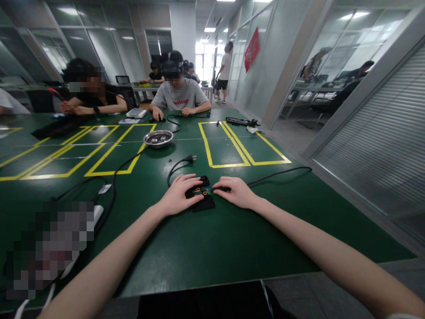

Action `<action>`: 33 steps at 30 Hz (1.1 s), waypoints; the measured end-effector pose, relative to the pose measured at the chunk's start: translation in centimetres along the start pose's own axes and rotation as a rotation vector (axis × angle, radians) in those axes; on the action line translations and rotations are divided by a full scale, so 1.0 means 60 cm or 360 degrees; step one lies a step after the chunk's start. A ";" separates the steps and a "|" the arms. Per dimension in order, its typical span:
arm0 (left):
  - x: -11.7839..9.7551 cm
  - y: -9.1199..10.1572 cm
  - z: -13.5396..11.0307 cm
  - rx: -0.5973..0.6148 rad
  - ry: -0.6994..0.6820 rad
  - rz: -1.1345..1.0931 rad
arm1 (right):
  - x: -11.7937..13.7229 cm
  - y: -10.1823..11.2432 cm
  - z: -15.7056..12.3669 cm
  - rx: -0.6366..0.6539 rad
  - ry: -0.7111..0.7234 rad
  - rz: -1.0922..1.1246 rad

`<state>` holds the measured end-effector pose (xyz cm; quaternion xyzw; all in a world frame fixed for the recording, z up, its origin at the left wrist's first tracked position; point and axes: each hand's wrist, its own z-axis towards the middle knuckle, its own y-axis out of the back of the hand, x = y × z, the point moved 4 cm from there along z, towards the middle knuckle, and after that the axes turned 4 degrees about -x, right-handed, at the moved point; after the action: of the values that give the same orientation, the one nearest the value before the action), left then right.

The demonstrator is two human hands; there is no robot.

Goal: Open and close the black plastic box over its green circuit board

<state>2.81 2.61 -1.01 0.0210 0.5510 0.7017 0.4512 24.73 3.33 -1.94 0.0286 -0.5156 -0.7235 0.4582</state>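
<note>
An opened black plastic case [207, 204] with a small circuit board [200, 191] inside lies on the green table in front of me. My left hand [179, 194] holds the case from its left side, fingers along the far edge and thumb on the near part. At the right end of the board, my right hand [234, 191] pinches a black cable [282, 173] where it meets the case. That cable runs off to the right across the table. Behind my left hand, a power plug [191, 158] on a short black cord curves toward the case; the cord's end is hidden.
A metal bowl [158, 138] with small metal parts stands ahead to the left. Yellow tape [229, 165] marks rectangles on the table. A folded black tripod [242, 121] lies at the far edge. Two people sit opposite. A blurred-out object [56, 248] and cords lie left.
</note>
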 end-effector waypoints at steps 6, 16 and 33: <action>0.005 0.025 0.006 -0.0140 0.0137 0.0419 | 0.004 0.002 0.000 -0.0015 -0.0001 0.0006; 0.016 0.010 0.007 0.0132 0.0209 0.0673 | 0.006 0.005 0.001 -0.0083 -0.0055 -0.0069; -0.004 0.037 0.012 0.0092 0.0392 0.0760 | -0.003 0.031 0.006 -0.0074 -0.0053 -0.0277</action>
<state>1.96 3.05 1.16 0.0777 0.6010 0.7695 0.2016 25.81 3.60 -0.44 0.0505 -0.5017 -0.7727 0.3856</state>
